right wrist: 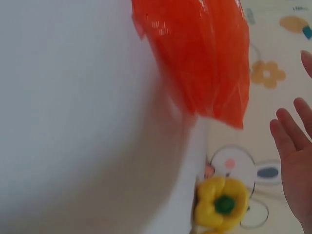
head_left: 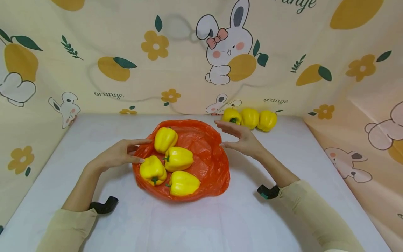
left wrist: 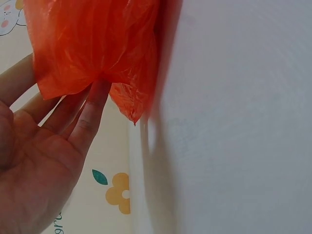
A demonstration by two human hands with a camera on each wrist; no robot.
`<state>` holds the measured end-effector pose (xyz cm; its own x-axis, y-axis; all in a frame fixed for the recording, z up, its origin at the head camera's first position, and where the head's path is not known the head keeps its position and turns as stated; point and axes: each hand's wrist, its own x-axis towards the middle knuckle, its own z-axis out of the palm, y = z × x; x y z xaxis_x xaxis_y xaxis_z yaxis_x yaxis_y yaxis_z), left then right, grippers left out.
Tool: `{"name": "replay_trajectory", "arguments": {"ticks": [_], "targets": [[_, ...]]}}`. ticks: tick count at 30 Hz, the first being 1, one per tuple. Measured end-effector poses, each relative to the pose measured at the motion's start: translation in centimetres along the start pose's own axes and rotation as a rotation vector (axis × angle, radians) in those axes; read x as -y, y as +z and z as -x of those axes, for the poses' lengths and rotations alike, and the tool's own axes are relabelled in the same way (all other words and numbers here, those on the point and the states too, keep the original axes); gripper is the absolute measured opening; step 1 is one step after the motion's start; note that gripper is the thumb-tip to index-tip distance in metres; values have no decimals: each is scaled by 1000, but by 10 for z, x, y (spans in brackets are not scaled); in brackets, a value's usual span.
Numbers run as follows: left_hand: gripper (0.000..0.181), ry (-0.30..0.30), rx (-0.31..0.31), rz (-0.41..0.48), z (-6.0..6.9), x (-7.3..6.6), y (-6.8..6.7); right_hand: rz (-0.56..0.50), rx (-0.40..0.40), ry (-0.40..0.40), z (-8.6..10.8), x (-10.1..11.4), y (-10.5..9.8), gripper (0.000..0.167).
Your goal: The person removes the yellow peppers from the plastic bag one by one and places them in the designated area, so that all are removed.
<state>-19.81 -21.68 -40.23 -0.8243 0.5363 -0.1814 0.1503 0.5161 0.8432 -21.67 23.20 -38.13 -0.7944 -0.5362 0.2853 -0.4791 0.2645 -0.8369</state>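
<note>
A red plastic bag (head_left: pixel 204 154), its mouth spread wide, lies mid-table with several yellow bell peppers (head_left: pixel 178 158) inside. At its left rim is my left hand (head_left: pixel 118 154), fingers fairly straight, thumb and forefinger over the edge beside the peppers. The left wrist view has the fingers of that left hand (left wrist: pixel 53 131) touching the hanging edge of the bag (left wrist: pixel 97 44), their tips partly hidden by it. Beside the right rim my right hand (head_left: pixel 242 138) is spread, thumb tip close to the plastic. In the right wrist view, a gap separates the right hand (right wrist: pixel 295 151) from the bag (right wrist: pixel 204 58).
Three more yellow bell peppers (head_left: pixel 249 118) sit in a row at the back right of the white table (head_left: pixel 189 224), against the printed cloth backdrop (head_left: pixel 189 80). A black wrist mount (head_left: pixel 105 205) shows at the left wrist, another black mount (head_left: pixel 267 191) at the right.
</note>
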Motion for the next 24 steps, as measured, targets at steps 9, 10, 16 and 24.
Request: {"name": "replay_trajectory", "arguments": {"ticks": [9,10,16,24], "targets": [[63,13,0,0,-1,2,1,-38,128,-22,-12,5,28,63],[63,11,-2,-6,-1,2,1,-44,142,-27,-14,5,31,63],[63,-1,-5,-12,-1,2,0,-91,227,-64,-24,6,50,63],[63,11,3,10,-1,2,0,-5,295,-145,-35,5,69,64]]}}
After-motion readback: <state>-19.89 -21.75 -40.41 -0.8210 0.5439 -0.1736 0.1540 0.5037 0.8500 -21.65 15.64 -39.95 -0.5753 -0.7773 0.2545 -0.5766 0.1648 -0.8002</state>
